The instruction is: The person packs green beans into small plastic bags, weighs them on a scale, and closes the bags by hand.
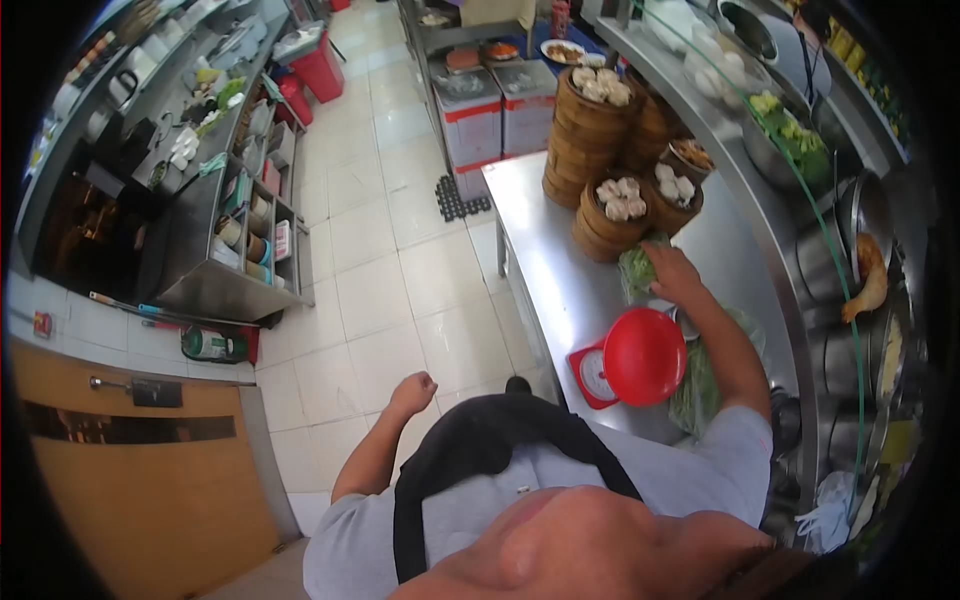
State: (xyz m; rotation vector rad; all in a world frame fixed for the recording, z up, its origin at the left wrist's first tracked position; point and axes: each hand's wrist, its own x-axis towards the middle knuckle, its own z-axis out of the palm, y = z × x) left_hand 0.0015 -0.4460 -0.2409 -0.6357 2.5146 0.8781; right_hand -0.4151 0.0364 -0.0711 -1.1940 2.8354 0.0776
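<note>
My right hand (672,272) is on a clear bag of green vegetables (636,277), its fingers bent over the bag's upper right side. The bag lies on the steel table (545,255), just below a bamboo steamer (606,236) with white dumplings. A kitchen scale (597,376) with a red bowl (645,356) stands nearer to me. Beside the bowl, partly under my right forearm, is a larger bag of greens (697,385). My left hand (413,392) hangs over the floor, fingers curled, with nothing visible in it.
Tall stacked steamers (578,140) stand at the table's far end. A steel shelf (735,140) with bowls runs along the right. Lidded bins (472,125) are beyond the table. A counter (205,220) lies left, and another person (800,60) is at upper right.
</note>
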